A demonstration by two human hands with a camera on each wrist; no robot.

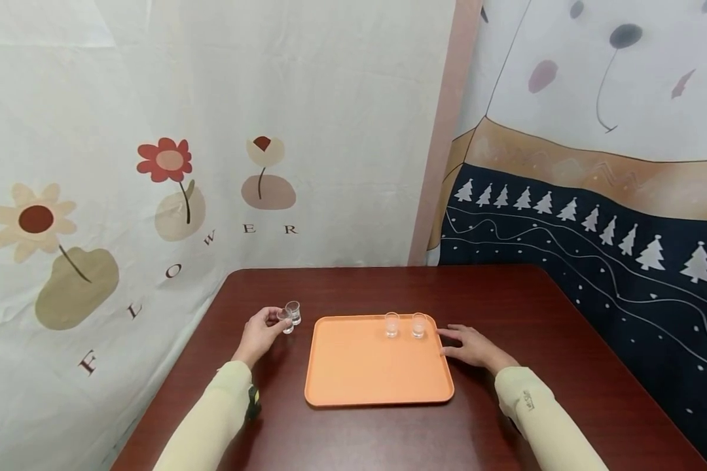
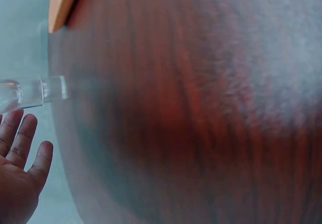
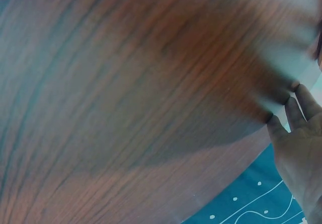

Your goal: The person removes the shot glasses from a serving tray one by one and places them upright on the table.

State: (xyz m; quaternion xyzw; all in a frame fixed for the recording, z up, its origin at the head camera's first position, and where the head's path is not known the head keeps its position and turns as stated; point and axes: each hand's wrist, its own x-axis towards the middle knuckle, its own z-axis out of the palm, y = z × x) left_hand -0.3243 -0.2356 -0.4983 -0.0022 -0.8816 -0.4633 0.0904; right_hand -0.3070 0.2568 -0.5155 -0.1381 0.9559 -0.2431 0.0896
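Note:
To the left of the orange tray (image 1: 377, 373), my left hand (image 1: 262, 333) pinches a small clear shot glass (image 1: 287, 325) with thumb and fingers. A second shot glass (image 1: 295, 313) stands right behind it, overlapping it in the head view. In the left wrist view the glass (image 2: 54, 87) lies above the spread outer fingers (image 2: 22, 141). My right hand (image 1: 471, 345) rests at the tray's right edge, its fingers loosely stretched. Fingertips of the right hand (image 3: 299, 138) touch down on the table in the right wrist view. Two more shot glasses (image 1: 391, 325) (image 1: 418, 326) stand upright on the tray's far right part.
The tray lies on a dark reddish-brown table (image 1: 389, 441) with wood grain. Behind the table hangs a pale curtain (image 1: 342, 131) with printed flowers; a dark blue printed cloth (image 1: 507, 229) with white trees hangs at the right.

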